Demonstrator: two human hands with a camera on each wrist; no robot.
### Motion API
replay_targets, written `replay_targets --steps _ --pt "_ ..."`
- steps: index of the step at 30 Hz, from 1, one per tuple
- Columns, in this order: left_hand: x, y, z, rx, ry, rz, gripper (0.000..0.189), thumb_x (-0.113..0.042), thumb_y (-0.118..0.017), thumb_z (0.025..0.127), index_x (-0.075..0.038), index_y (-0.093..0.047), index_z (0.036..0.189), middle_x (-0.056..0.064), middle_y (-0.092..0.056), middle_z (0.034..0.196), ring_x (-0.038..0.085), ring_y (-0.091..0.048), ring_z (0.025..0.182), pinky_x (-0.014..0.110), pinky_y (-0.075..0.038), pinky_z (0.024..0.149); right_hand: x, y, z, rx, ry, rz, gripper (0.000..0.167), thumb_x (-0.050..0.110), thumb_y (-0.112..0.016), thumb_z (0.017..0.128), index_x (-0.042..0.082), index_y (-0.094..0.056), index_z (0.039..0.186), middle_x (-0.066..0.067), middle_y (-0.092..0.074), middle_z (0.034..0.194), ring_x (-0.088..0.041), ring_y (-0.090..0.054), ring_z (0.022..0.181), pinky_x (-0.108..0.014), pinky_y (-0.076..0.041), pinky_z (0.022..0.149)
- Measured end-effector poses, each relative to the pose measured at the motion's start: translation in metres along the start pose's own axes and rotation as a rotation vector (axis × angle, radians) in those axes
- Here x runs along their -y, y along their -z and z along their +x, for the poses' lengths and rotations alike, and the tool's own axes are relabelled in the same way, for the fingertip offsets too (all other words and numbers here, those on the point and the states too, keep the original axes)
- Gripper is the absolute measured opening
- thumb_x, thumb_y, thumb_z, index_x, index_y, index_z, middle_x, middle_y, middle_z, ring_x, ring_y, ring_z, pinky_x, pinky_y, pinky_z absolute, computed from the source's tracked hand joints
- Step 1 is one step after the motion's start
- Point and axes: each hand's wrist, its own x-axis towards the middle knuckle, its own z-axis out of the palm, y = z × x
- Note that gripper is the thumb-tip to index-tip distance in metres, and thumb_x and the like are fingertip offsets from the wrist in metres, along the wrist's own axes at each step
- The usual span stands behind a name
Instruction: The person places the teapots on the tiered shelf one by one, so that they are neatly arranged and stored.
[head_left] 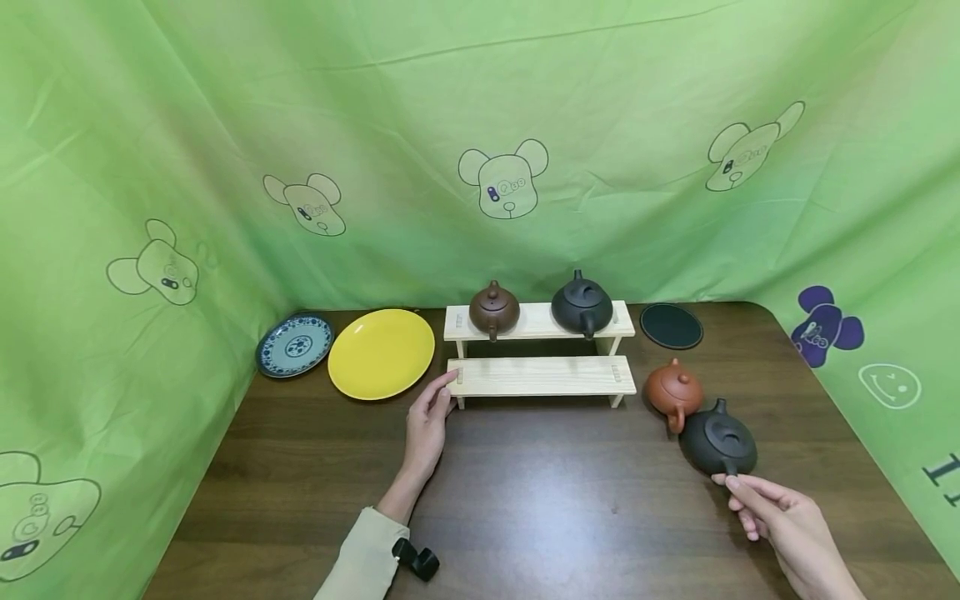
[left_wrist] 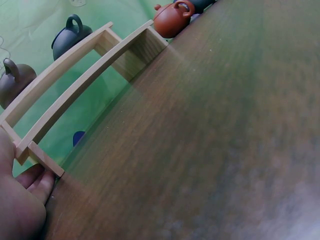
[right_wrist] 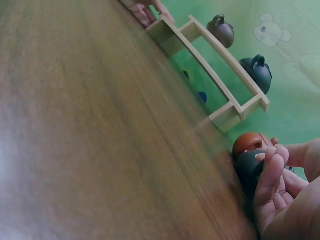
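My right hand (head_left: 787, 525) pinches the handle of a black teapot (head_left: 718, 442) at the right of the table. Just behind that pot, close against it, is an orange-red clay teapot (head_left: 673, 390). My left hand (head_left: 427, 425) grips the left end of the lower step of a two-step wooden stand (head_left: 540, 377); in the left wrist view its fingers (left_wrist: 40, 182) lie by the end leg. On the stand's upper step sit a brown teapot (head_left: 494, 310) at the left and another black teapot (head_left: 582, 305) at the right. The lower step is bare.
A yellow plate (head_left: 381, 354) lies left of the stand, beside a blue patterned plate (head_left: 295, 345). To the stand's right is a dark round mat (head_left: 671, 326). Green cloth (head_left: 405, 167) with bear drawings hangs behind and beside the wooden table (head_left: 525, 500).
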Motion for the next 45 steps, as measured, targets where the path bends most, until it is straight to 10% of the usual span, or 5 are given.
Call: replay_targets --steps 5,17,21,33,45 --pt "0.022 0.004 0.005 0.002 0.058 0.0 0.031 -0.024 -0.06 0.117 -0.015 -0.076 0.142 0.003 -0.072 0.148 0.012 -0.065 0.134 0.026 -0.06 0.104 -0.003 0.0 -0.002 -0.024 0.021 0.079 0.033 -0.001 -0.062 0.112 0.018 -0.089 0.107 0.007 -0.081 0.094 -0.002 -0.055 0.065 -0.019 -0.045 0.053" --pt "0.015 0.002 0.003 0.001 -0.006 -0.004 0.034 -0.026 -0.06 0.117 -0.009 -0.075 0.142 0.01 -0.072 0.147 0.015 -0.066 0.134 0.027 -0.061 0.103 -0.002 0.005 -0.01 -0.067 0.066 0.141 0.037 -0.006 -0.06 0.11 0.015 -0.09 0.105 0.005 -0.078 0.084 -0.003 -0.053 0.061 -0.034 -0.028 0.052" --pt "0.026 0.005 0.006 -0.006 0.075 -0.016 0.031 -0.028 -0.062 0.116 -0.017 -0.077 0.141 0.003 -0.072 0.148 0.015 -0.066 0.135 0.026 -0.06 0.105 0.003 0.008 -0.013 -0.069 0.103 0.17 0.039 -0.008 -0.058 0.11 0.013 -0.09 0.106 0.003 -0.078 0.085 -0.004 -0.052 0.06 -0.04 -0.02 0.057" --pt "0.02 0.004 0.006 -0.002 0.022 -0.003 0.033 -0.025 -0.059 0.117 -0.011 -0.075 0.143 0.008 -0.072 0.148 0.017 -0.066 0.135 0.029 -0.061 0.104 0.022 0.009 -0.017 -0.051 0.163 0.231 0.04 -0.013 -0.054 0.11 0.008 -0.089 0.11 0.0 -0.082 0.093 -0.004 -0.056 0.063 -0.038 -0.021 0.056" --pt "0.031 0.008 0.008 0.006 0.137 -0.024 0.029 -0.028 -0.062 0.116 -0.023 -0.076 0.141 -0.003 -0.071 0.149 0.019 -0.064 0.139 0.03 -0.059 0.11 0.041 -0.001 -0.016 -0.016 0.172 0.221 0.04 -0.014 -0.055 0.109 0.007 -0.088 0.111 -0.001 -0.085 0.099 -0.005 -0.055 0.062 -0.038 -0.021 0.057"
